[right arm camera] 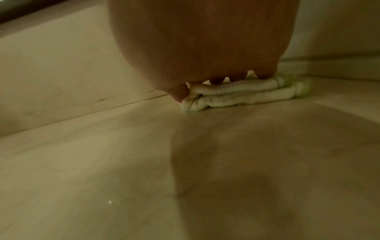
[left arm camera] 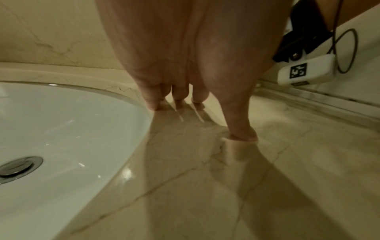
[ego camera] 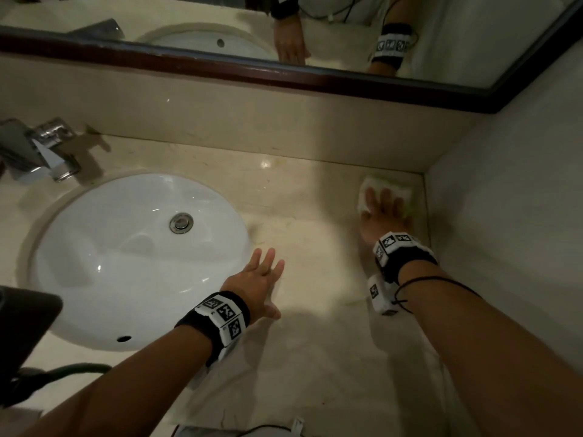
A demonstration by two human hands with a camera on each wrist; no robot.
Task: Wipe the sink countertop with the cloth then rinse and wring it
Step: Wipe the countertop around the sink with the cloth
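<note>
A folded pale cloth (ego camera: 375, 184) lies on the beige marble countertop (ego camera: 315, 216) in the far right corner, by the side wall. My right hand (ego camera: 383, 205) presses flat on it with straight fingers; the right wrist view shows the cloth (right arm camera: 246, 92) in stacked folds under my fingertips (right arm camera: 179, 95). My left hand (ego camera: 263, 272) rests flat on the counter just right of the white sink basin (ego camera: 126, 263), fingers spread. In the left wrist view its fingertips (left arm camera: 153, 104) touch the stone at the basin's rim (left arm camera: 123, 95).
A chrome tap (ego camera: 41, 149) stands at the far left behind the basin, whose drain plug (ego camera: 181, 223) is at its centre. A dark-framed mirror (ego camera: 284, 74) runs above the backsplash. A white wall (ego camera: 504, 200) closes the right side. A dark object (ego camera: 22, 335) sits at the near left.
</note>
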